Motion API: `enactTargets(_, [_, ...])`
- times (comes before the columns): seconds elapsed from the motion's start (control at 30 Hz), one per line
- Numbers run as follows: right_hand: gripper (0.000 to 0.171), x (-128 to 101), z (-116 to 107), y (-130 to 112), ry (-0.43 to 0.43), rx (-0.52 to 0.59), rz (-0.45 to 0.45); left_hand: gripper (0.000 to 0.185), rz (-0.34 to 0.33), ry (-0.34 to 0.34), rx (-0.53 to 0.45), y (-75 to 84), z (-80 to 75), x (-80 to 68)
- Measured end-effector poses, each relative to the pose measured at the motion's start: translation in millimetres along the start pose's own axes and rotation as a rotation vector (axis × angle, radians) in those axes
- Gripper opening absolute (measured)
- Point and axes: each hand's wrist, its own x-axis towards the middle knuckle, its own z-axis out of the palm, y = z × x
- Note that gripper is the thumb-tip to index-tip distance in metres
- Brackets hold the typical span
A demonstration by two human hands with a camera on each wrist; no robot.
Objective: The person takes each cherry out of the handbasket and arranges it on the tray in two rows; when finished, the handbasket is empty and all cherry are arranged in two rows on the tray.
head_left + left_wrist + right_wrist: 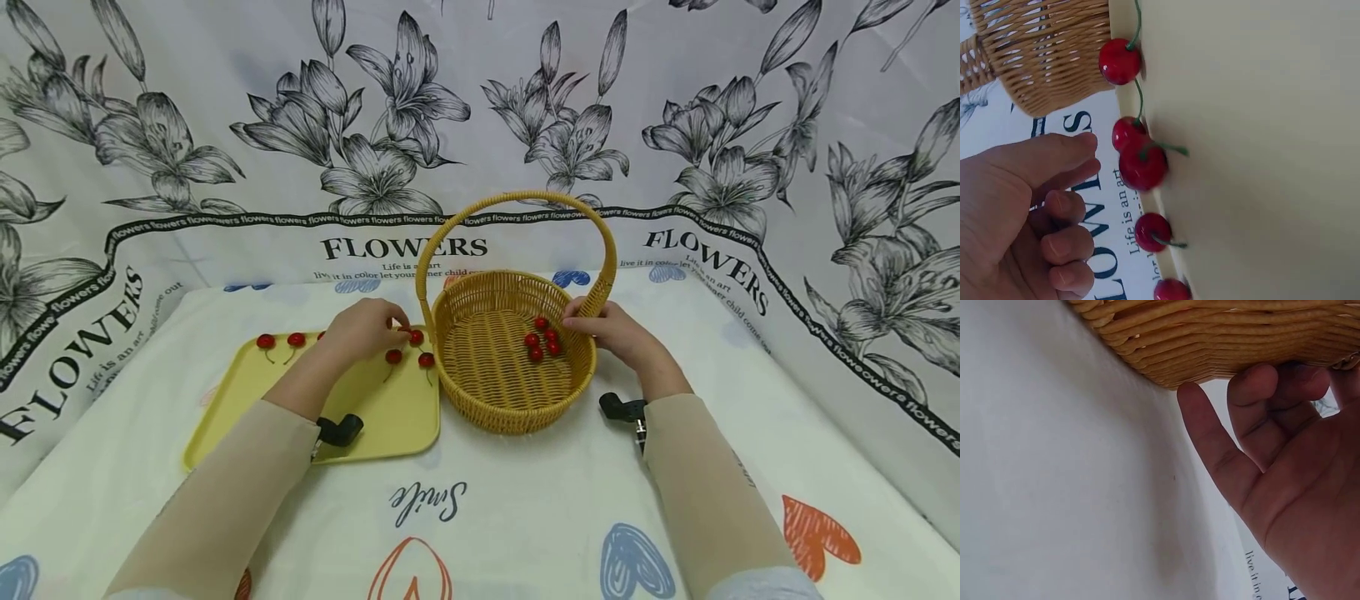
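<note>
your left hand (372,327) is hovering near the far edge of the yellow tray (375,408), its thumb and forefinger nearly meeting by a cherry (1143,164); i cannot tell whether they are grasping it or just sitting beside it. your right hand (603,327) is grasping the basket (491,412) between 2 and 3 o'clock, where the handle (517,197) is joining the rim.

the tray is lying at 9 o'clock from the basket, on the cloth-covered bench (525,517). loose cherries (296,339) are lying along the tray's far side, some toward 11 o'clock, some toward 1 o'clock. five more cherries (552,335) are resting inside the basket, toward 3 o'clock.

the step in hand is looking like picking up one cherry. you should be aiming for the round body, because the thin stem (1177,150) is likely twisting in a pinch. try to be coming from above, thumb at 6 o'clock and forefinger at 12, and closing lightly, since such smooth fruit is probably rolling when nudged. your spare fingers should be tucking in, as neighbours are lying close. your right hand should be holding the basket level, because tilting is likely to be sending the five inside rolling.
</note>
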Motion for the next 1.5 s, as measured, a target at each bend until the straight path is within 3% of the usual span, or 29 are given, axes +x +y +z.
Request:
enactTargets(0.13, [0.031,0,1,2,-0.002,0.006,0.004,0.030,-0.032,-0.054,0.051,10.2,0.8,13.0])
enactTargets(0.37, [0.033,1,4,1,-0.017,0.014,0.007,0.023,-0.015,-0.109,0.137,20.1,6.7,22.5])
enactTargets(0.6, [0.021,4,6,2,-0.013,0.025,0.013,0.027,0.011,-0.085,0.113,18.7,9.0,24.6])
enactTargets(0.87, [0.023,4,5,2,-0.008,0.026,-0.002,0.028,0.069,-0.085,0.041,6.6,12.4,27.3])
enactTargets(1.13, [0.032,3,2,2,-0.017,0.014,0.001,0.035,0.045,-0.105,0.027,3.0,7.0,24.0])
enactTargets(1.5, [0.031,2,-1,2,-0.016,0.020,0.002,0.021,0.057,-0.121,0.046,8.2,7.4,26.5])
